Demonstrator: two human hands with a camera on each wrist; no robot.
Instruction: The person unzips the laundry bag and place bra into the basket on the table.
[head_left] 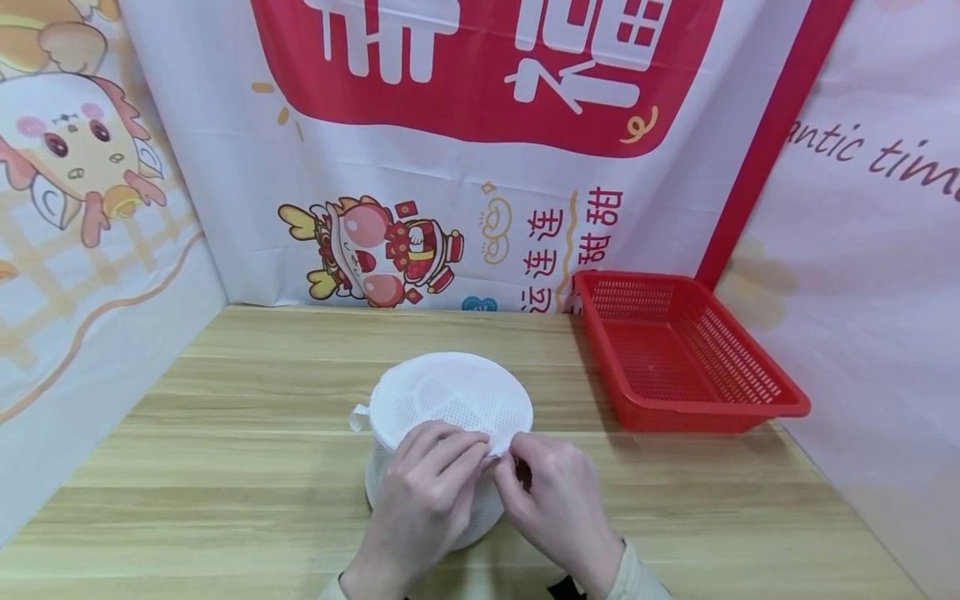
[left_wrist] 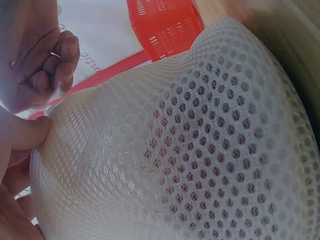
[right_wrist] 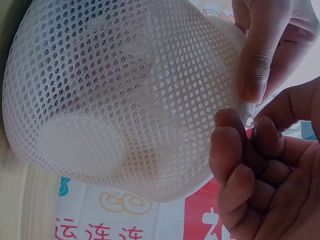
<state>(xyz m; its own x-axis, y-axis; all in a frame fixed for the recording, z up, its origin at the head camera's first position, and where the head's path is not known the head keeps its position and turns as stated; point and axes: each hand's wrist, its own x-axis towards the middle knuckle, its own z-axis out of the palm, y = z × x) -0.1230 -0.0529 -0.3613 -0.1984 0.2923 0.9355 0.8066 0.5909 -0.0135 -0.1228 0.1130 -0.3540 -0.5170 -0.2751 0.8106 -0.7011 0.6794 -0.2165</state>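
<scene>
A white mesh laundry bag (head_left: 450, 387), round and drum-shaped, stands upright on the table in the head view. My left hand (head_left: 431, 487) lies over its front rim, fingers on the top and thumb against the side, gripping the edge. Just right of it, my right hand (head_left: 558, 492) pinches a small zipper pull (right_wrist: 250, 120) at the rim, its other fingers curled. The pull is mostly covered by the fingertips. Through the mesh side in the right wrist view shows a pale round shape (right_wrist: 82, 145); what it is I cannot tell.
A red plastic basket (head_left: 648, 358) with slotted walls stands at the back right of the wooden table (head_left: 247, 433). A small white loop (head_left: 359, 417) sticks out from the bag's left rim. Printed cloths (head_left: 480, 167) hang behind and at both sides.
</scene>
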